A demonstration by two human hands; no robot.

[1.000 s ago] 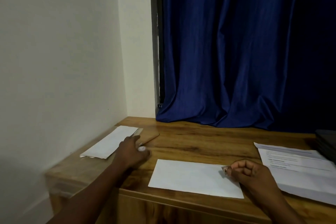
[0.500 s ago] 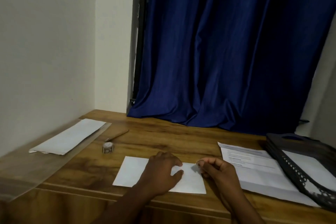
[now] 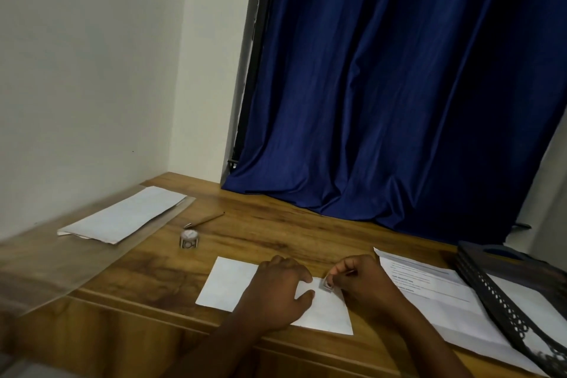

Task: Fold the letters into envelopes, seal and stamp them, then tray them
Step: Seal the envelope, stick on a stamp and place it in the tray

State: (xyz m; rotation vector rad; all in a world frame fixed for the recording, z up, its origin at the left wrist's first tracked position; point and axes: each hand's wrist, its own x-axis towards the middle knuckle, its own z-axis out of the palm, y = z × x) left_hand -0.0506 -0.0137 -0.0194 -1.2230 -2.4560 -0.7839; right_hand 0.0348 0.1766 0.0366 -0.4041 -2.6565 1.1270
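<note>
1. envelope [image 3: 233,285] lies at the desk's [image 3: 276,230] front edge; left hand [image 3: 277,293] presses it flat, fingers spread.
2. right hand [image 3: 359,282] pinches the stamp [image 3: 326,284]; it could land crooked if the envelope slides.

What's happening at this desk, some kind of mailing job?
Yes. A person is stamping a white envelope lying on the wooden desk. The left hand rests on the envelope, holding it flat, while the right hand pinches a small stamp at its corner. A stamp roll and pen lie nearby, printed letters wait on the right beside a black tray.
</note>
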